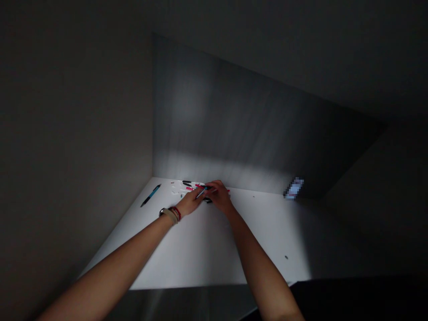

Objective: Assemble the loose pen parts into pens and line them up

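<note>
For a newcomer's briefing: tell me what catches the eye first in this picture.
The bright white table in the middle stands out against the dark room. At its far edge, by the wall, the left hand and right hand meet over a small heap of red and black pens; what each holds is too small to tell. A teal pen lies alone to the left, and the left wrist wears bands.

Pixelated patch (294, 188) at R; tiny pen bits (187, 185) unclear, some under right hand (219, 197).
</note>
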### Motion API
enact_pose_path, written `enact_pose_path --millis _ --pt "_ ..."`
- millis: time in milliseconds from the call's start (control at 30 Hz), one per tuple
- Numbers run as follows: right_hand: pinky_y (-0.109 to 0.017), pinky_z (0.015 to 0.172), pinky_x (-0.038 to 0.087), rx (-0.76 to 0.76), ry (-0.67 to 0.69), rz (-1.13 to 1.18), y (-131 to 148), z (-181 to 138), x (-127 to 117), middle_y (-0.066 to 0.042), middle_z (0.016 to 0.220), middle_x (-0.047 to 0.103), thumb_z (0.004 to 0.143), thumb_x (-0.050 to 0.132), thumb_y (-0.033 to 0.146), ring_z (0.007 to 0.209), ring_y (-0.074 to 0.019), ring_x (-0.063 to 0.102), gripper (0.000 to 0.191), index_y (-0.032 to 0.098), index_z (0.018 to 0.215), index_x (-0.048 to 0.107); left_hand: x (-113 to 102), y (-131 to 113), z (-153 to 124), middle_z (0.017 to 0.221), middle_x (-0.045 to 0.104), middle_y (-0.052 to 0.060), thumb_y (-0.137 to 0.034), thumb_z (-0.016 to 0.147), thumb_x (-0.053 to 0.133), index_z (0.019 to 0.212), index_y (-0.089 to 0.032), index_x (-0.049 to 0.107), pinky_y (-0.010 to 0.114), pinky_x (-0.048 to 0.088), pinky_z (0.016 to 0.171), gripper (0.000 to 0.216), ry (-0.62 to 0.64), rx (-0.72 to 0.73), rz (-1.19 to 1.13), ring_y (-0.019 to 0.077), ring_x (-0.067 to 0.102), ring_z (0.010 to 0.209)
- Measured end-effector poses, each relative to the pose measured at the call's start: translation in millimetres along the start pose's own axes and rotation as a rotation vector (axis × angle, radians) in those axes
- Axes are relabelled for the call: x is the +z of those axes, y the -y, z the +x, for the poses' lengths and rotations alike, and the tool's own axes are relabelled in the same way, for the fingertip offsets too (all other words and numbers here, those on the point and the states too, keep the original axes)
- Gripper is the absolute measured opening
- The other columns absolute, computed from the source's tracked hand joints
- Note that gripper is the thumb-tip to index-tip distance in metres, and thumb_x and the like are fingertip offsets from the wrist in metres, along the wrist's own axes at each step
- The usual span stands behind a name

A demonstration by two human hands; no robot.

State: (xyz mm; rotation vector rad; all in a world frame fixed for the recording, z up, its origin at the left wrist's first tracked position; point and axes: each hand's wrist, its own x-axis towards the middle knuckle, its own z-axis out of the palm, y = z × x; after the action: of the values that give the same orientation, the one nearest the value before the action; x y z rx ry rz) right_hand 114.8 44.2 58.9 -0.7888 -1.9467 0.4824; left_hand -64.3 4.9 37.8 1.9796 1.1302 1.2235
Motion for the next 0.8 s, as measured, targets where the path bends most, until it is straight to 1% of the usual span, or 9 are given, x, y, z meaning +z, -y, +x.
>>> enact_pose_path --millis 133,233,333,400,467,533,567,667,800 --pt "-0.034 0.084 0.056 -0.002 0.057 0.033 -3 -2 6 -0.009 0.111 0.063 0.085 0.075 0.032 0.102 -0.0209 0.063 0.013 0.023 0.094 0.077 4 3 1 0.123 0.071 0.013 -0.041 0.093 0.053 0.124 -0.017 0.064 0.04 0.047 0.101 0.04 -0.006 0.048 0.001 0.0288 0.066 0.114" --pt "-0.035 0.084 0.056 0.008 0.036 0.061 -8 -3 7 -0.009 0.112 0.063 0.084 0.075 0.03 0.104 -0.0212 0.063 0.01 0.023 0.091 0.076 5 2 2 0.119 0.071 0.013 -0.039 0.088 0.061 0.124 -0.017 0.063 0.04 0.049 0.096 0.043 -0.009 0.021 0.013 0.0287 0.067 0.107" --pt "-0.036 0.087 0.056 0.007 0.029 0.078 -10 -3 8 -0.01 0.116 0.063 0.084 0.075 0.032 0.107 -0.0219 0.063 0.012 0.023 0.091 0.076 3 -3 3 0.113 0.071 0.01 -0.034 0.08 0.067 0.122 -0.018 0.062 0.038 0.05 0.09 0.045 -0.027 -0.013 -0.055 0.0261 0.066 0.1" --pt "-0.037 0.089 0.055 0.009 0.023 0.095 -10 -3 10 -0.01 0.116 0.065 0.083 0.076 0.034 0.107 -0.0221 0.064 0.013 0.023 0.09 0.076 1 -5 4 0.105 0.071 0.007 -0.03 0.076 0.067 0.115 -0.018 0.063 0.034 0.05 0.085 0.041 -0.052 -0.038 -0.174 0.0228 0.064 0.095" --pt "-0.038 0.091 0.054 0.012 0.013 0.112 -8 -3 14 -0.009 0.111 0.068 0.083 0.076 0.037 0.105 -0.0221 0.065 0.014 0.023 0.086 0.075 0 -6 5 0.087 0.067 0.002 -0.027 0.074 0.065 0.105 -0.019 0.061 0.028 0.049 0.07 0.033 -0.066 -0.124 -0.346 0.0176 0.061 0.078" --pt "-0.038 0.094 0.052 0.011 0.018 0.119 -5 -4 17 -0.008 0.105 0.07 0.084 0.075 0.039 0.102 -0.0222 0.066 0.016 0.023 0.082 0.074 -2 -5 7 0.069 0.057 -0.003 -0.027 0.073 0.061 0.098 -0.02 0.057 0.023 0.039 0.053 0.027 -0.063 -0.25 -0.553 0.0126 0.051 0.058" --pt "-0.038 0.095 0.051 0.008 0.029 0.119 -4 -5 19 -0.008 0.102 0.071 0.084 0.075 0.039 0.101 -0.0223 0.066 0.017 0.022 0.081 0.074 -2 -5 7 0.065 0.052 -0.005 -0.028 0.073 0.059 0.096 -0.02 0.055 0.021 0.034 0.049 0.025 -0.061 -0.306 -0.654 0.0112 0.046 0.053" --pt "-0.038 0.092 0.051 -0.003 0.058 0.097 -1 -7 23 -0.006 0.096 0.071 0.083 0.076 0.038 0.096 -0.0222 0.067 0.017 0.021 0.08 0.073 -3 -5 10 0.065 0.051 -0.004 -0.036 0.076 0.057 0.096 -0.02 0.053 0.019 0.028 0.044 0.026 -0.075 -0.381 -0.874 0.0099 0.043 0.048" --pt "-0.037 0.09 0.051 -0.007 0.033 0.053 0 -11 29 -0.005 0.095 0.069 0.076 0.08 0.031 0.095 -0.0223 0.065 0.015 0.021 0.078 0.069 0 -8 12 0.063 0.049 -0.004 -0.053 0.083 0.054 0.089 -0.019 0.053 0.02 0.027 0.042 0.035 -0.038 -0.392 -0.939 0.0089 0.039 0.046"
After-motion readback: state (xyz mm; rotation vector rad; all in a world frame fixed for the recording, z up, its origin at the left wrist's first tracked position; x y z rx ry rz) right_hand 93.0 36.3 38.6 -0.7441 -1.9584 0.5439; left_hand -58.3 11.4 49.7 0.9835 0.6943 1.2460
